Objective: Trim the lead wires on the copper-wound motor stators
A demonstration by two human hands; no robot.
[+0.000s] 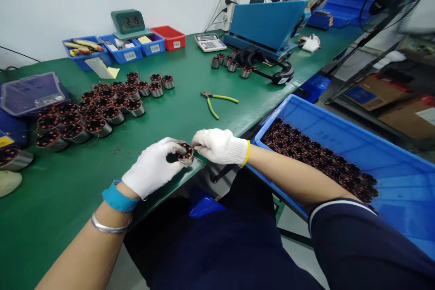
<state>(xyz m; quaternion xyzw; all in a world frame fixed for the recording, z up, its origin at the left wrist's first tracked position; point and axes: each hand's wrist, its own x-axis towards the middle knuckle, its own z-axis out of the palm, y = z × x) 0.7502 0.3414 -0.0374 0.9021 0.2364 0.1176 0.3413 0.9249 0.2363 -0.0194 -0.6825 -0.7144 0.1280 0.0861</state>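
My left hand, in a white glove, grips a small metal ring with copper windings at the front edge of the green table. My right hand, also gloved, has its fingers pressed together at the right side of that wound ring, where thin wires stick out. What those fingertips pinch is too small to name. Pliers with green handles lie spread beyond my hands. Many similar wound rings stand in a group on the left, with loose wire bits nearer me.
At my right, a blue crate holds many wound rings. Small blue bins, a red bin, a clock and a calculator line the back. Black goggles lie before a blue machine.
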